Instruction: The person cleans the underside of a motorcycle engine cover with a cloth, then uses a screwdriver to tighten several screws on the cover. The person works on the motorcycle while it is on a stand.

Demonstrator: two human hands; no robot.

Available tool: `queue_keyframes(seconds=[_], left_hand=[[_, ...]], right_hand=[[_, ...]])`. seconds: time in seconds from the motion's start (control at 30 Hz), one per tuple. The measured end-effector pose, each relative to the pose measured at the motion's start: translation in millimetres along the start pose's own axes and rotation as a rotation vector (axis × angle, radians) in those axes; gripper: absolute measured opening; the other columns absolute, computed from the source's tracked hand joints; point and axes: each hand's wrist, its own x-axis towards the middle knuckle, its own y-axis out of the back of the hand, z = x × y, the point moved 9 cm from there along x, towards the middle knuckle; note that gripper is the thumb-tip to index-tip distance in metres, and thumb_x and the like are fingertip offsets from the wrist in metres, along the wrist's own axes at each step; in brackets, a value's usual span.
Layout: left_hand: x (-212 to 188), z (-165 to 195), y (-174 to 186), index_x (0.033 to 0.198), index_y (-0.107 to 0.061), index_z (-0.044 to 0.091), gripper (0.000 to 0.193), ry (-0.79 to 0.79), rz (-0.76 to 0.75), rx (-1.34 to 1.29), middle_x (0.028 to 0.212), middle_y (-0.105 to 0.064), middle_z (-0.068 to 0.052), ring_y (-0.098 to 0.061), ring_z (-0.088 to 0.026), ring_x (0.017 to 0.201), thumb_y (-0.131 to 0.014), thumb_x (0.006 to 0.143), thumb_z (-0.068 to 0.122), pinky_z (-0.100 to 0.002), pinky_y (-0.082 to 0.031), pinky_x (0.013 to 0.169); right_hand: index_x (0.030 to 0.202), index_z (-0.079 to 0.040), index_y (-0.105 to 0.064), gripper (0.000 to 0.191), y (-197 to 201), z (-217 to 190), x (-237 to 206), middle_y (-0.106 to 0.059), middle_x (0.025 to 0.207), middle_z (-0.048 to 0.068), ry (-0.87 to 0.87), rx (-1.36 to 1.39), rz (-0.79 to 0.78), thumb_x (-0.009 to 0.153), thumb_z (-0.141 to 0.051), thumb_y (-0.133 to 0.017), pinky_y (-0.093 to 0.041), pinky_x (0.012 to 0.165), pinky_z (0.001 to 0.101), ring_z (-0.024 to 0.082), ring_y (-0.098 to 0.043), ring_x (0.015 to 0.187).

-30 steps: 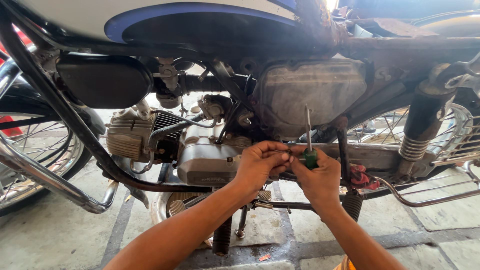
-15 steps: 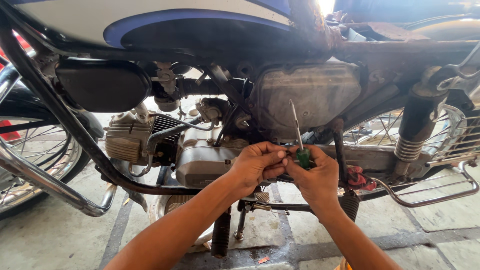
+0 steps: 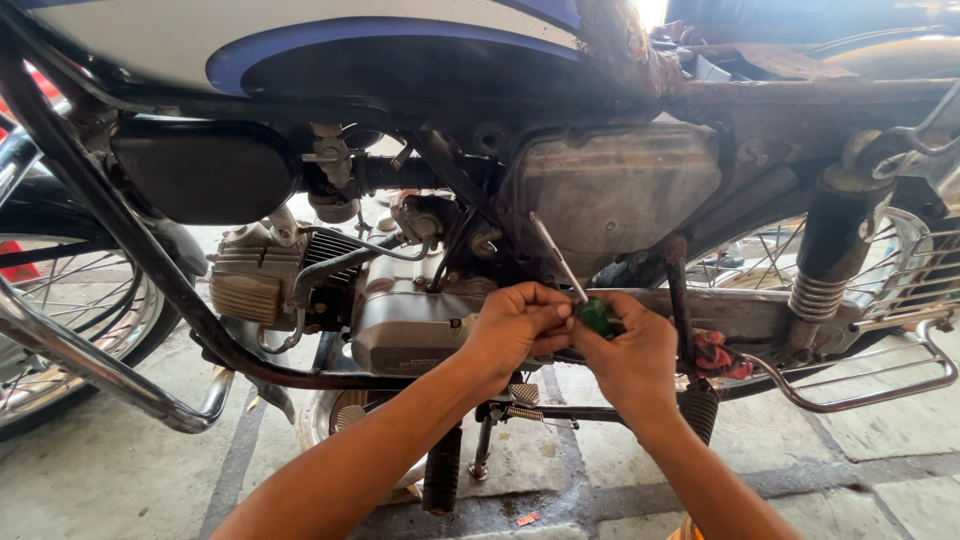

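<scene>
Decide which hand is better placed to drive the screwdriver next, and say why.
Probably the right hand: it grips the screwdriver by its green handle, shaft pointing up at the motorcycle. The left hand only pinches beside the handle.

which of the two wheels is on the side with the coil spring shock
The spoked wheel on the right, behind the coil spring shock; the left wheel sits behind the chrome guard bar.

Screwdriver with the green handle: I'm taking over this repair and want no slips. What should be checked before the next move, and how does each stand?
1. Right hand grips the screwdriver handle: ok.
2. Left hand steadies it at the handle: ok.
3. Shaft clear of the grey side cover: cannot tell.
4. Tip seated in a screw: not ok, it points up freely.
5. Motorcycle steady on its stand: cannot tell.
</scene>
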Motion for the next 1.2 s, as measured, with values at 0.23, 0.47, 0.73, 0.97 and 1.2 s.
queue_keyframes(seconds=[0.23,0.47,0.73,0.97,1.2], left_hand=[[0,-3,-2,0.11,-0.068,0.003,0.024,0.066,-0.058,-0.047,0.094,-0.074,-0.006,-0.073,-0.013,0.081,-0.049,0.103,0.016,-0.023,-0.062,0.073],[-1,-8,-12,0.096,-0.066,0.004,0.022,-0.011,-0.118,-0.104,0.068,-0.054,0.003,-0.043,-0.004,0.054,-0.067,0.104,0.025,-0.018,-0.035,0.048],[-2,-8,-8,0.091,-0.066,0.008,0.017,0.022,-0.045,-0.146,0.064,-0.054,0.005,-0.044,-0.004,0.053,-0.071,0.095,0.024,-0.019,-0.036,0.047],[-7,-4,-15,0.095,-0.067,0.008,0.022,0.086,-0.225,-0.183,0.073,-0.057,0.005,-0.05,-0.004,0.062,-0.067,0.1,0.029,-0.019,-0.045,0.056],[-14,-1,-23,0.107,-0.072,0.005,0.02,0.098,-0.228,-0.224,0.081,-0.066,0.003,-0.051,-0.004,0.062,-0.069,0.098,0.023,-0.018,-0.044,0.055]], right_hand=[[0.099,-0.001,-0.075,0.015,4,1,14,-0.07,0.074,-0.001,0.141,0.322,-0.088,0.084,-0.003,-0.075,-0.042,0.046,0.0188,0.001,-0.056,0.053],[0.094,-0.002,-0.075,0.011,-2,13,7,-0.062,0.062,-0.002,0.021,0.283,-0.043,0.083,-0.005,-0.079,-0.039,0.042,0.0211,0.004,-0.052,0.048],[0.098,0.001,-0.077,0.016,-1,8,4,-0.063,0.063,-0.001,0.077,0.336,-0.033,0.083,-0.004,-0.079,-0.042,0.042,0.0205,0.004,-0.054,0.048],[0.098,0.003,-0.075,0.017,3,11,14,-0.07,0.071,0.002,0.095,0.342,-0.138,0.082,0.0,-0.079,-0.046,0.043,0.0208,0.006,-0.057,0.049],[0.104,-0.001,-0.074,0.025,4,7,9,-0.067,0.071,-0.002,0.115,0.292,-0.14,0.079,-0.001,-0.078,-0.041,0.044,0.0198,0.002,-0.054,0.052]])
